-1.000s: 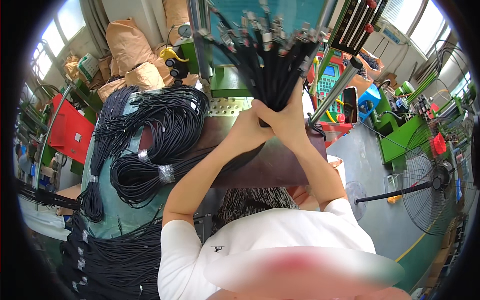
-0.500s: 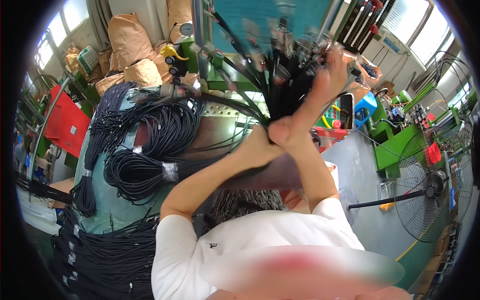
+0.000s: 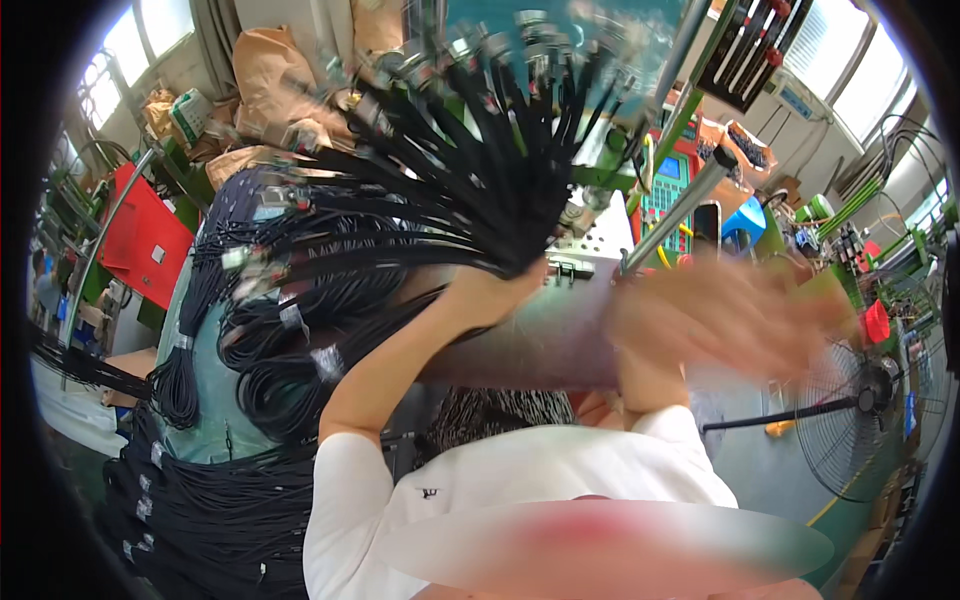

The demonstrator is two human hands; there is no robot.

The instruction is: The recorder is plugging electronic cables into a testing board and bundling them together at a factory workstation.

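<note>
My left hand (image 3: 495,292) grips a thick bundle of black cables (image 3: 470,170) at its lower end. The cables fan up and to the left, each tipped with a metal connector. My right hand (image 3: 730,315) is off the bundle, to the right of it, blurred by motion with the fingers spread and nothing in it. Both forearms rise from my white shirt at the bottom of the view.
Coils of black cable (image 3: 290,330) lie on a green table (image 3: 205,420) at left, with more bundles (image 3: 200,510) below. A red cart (image 3: 140,245) stands far left. A silver pole (image 3: 670,215), green machines and a floor fan (image 3: 860,400) are at right.
My right hand has let go of the bundle and swung out to the right. The bundle has tipped left and fanned out in my left hand.
</note>
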